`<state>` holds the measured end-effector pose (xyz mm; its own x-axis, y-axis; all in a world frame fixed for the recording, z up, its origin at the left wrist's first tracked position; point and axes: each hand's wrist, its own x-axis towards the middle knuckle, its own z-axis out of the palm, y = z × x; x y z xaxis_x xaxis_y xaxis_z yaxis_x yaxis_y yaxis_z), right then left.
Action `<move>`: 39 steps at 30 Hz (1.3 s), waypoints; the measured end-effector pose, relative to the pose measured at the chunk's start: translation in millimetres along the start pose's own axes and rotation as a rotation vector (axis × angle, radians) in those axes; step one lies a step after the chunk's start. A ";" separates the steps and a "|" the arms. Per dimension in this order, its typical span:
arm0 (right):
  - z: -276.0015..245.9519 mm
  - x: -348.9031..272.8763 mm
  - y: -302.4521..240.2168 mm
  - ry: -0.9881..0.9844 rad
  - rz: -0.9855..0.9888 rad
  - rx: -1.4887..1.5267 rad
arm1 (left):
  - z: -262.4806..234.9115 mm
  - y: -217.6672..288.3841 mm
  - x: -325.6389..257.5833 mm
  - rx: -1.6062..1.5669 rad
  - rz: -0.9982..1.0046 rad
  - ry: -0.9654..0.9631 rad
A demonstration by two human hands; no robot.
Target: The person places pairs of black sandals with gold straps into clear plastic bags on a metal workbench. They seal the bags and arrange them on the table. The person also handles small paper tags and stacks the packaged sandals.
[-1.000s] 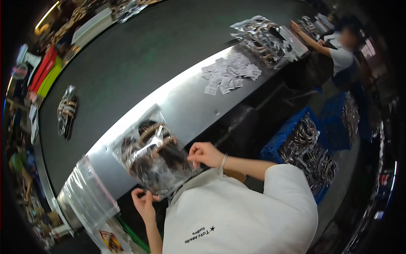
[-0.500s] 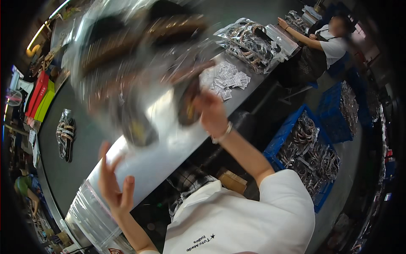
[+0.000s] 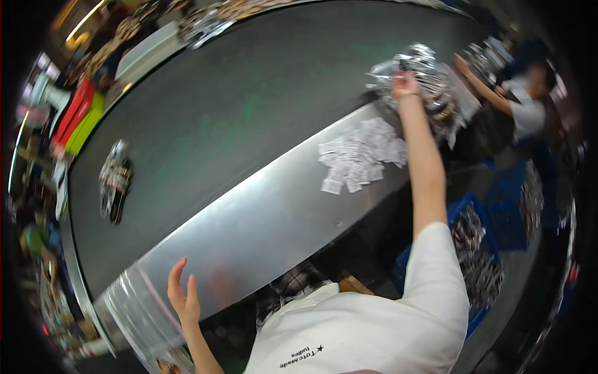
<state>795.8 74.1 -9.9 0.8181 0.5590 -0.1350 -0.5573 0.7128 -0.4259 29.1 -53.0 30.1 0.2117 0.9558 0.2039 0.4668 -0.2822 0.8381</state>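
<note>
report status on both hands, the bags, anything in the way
Right hand at the bags, grip unclear. Left hand open, empty. Nothing visibly in the way.

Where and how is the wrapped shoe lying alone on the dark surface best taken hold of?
I would grip the wrapped shoe across its middle, from above, probably with the left hand, which is nearer. It is long and narrow, so the hand could close over both long sides.

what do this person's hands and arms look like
Left hand and right hand: ungloved. A thin pale band circles the right wrist. A short white sleeve covers the right upper arm; the left forearm in view is bare.
</note>
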 end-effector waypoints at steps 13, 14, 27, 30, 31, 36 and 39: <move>11.0 -58.4 35.0 -0.136 0.323 -0.565 | -108.3 -131.8 105.7 0.546 -0.056 0.140; 6.4 -98.1 30.5 -0.304 0.238 -0.747 | -117.6 -156.2 124.2 0.646 -0.024 0.141; -64.1 -370.4 100.8 -0.794 -0.657 -2.260 | -185.5 -261.4 252.8 1.098 -0.677 -0.147; -74.1 -376.4 98.0 -0.744 -0.642 -2.205 | -177.2 -276.6 272.6 1.025 -0.460 -0.123; -74.2 -376.9 98.0 -0.746 -0.611 -2.155 | -174.6 -276.9 269.1 0.985 -0.379 -0.080; -76.8 -367.8 102.9 -0.740 -0.572 -1.925 | -165.4 -260.8 215.0 0.813 -0.430 0.122; -94.0 -365.2 98.7 -0.568 -0.506 -1.744 | -146.9 -231.3 206.2 0.732 -0.432 0.139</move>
<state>455.4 -99.5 -86.7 0.4965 0.7766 0.3878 0.7265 -0.1272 -0.6753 -161.4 221.4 -47.4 -0.1971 0.9795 0.0427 0.9284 0.1725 0.3291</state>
